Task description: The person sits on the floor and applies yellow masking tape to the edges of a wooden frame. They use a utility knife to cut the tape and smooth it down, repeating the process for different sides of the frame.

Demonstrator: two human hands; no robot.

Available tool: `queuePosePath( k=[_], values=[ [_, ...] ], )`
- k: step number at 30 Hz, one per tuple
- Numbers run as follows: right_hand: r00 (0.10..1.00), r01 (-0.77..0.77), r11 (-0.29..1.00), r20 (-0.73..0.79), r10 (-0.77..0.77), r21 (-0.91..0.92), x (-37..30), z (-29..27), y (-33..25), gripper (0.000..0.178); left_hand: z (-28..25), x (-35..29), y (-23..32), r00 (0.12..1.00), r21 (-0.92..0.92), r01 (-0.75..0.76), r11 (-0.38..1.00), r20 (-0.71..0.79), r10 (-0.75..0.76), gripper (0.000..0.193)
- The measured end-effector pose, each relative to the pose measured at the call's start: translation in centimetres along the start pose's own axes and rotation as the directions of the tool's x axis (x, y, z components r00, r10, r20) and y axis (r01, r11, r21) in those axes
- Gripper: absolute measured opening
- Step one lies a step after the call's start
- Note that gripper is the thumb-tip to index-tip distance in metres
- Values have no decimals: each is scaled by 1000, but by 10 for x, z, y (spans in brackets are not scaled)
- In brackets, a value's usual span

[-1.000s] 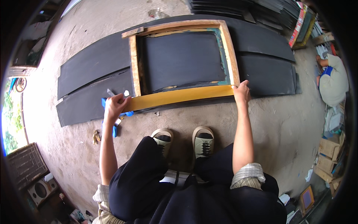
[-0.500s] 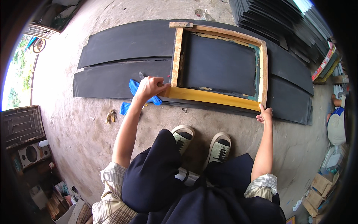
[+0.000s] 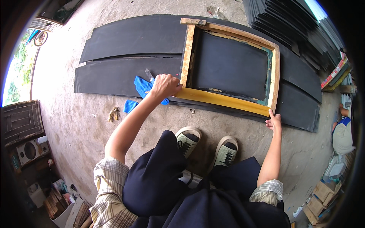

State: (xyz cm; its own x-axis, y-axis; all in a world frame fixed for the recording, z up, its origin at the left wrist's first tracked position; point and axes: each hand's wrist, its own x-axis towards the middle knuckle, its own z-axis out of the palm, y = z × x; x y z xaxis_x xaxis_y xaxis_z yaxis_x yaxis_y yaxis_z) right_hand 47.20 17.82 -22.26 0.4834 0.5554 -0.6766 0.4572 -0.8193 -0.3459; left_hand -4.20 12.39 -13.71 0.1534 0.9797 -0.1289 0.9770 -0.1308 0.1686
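Observation:
A wooden frame [image 3: 276, 68] with a dark panel inside lies on long black boards [image 3: 129, 40]. A strip of yellow tape [image 3: 224, 102] runs along its near side. At the near left corner my left hand [image 3: 164, 86] is closed on the tape's left end; the fingertips are partly hidden. My right hand [image 3: 274, 121] is at the near right corner, thumb pressed to the tape's right end, other fingers curled just below. Beside my left hand lie a blue cloth [image 3: 142, 86] and a flat blade-like tool [image 3: 149, 74], partly covered.
A smaller blue cloth piece [image 3: 130, 106] and a crumpled brown scrap [image 3: 113, 114] lie on the concrete floor. A tall stack of dark sheets [image 3: 277, 26] stands at the far right. Wooden boxes [image 3: 319, 197] line the right; a speaker [image 3: 32, 149] stands at left.
The view has shifted slightly, so frame and boards appear farther right. My left hand has turned and come closer over the near left corner. My right hand stays at its corner.

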Motion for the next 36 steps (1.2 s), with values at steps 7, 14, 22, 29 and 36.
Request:
queuePosePath(
  k=[7,14,22,29,36],
  values=[
    [1000,3,1000,30,-4,21,6,-3,5,62,24,2,9,999,111,36,993,26,-39,30],
    [999,13,998,41,-16,61,11,0,8,62,33,4,17,995,257,60,964,66,-80,32],
    [998,54,994,-27,-51,94,2,6,11,62,26,10,17,969,353,137,926,147,-199,49],
    [982,130,991,-140,-130,-13,17,7,18,69,37,14,12,945,322,208,924,176,-275,57],
    [796,255,951,-521,-309,-174,-56,39,-12,37,42,-2,-3,958,106,285,953,-48,-281,55]
  ],
)
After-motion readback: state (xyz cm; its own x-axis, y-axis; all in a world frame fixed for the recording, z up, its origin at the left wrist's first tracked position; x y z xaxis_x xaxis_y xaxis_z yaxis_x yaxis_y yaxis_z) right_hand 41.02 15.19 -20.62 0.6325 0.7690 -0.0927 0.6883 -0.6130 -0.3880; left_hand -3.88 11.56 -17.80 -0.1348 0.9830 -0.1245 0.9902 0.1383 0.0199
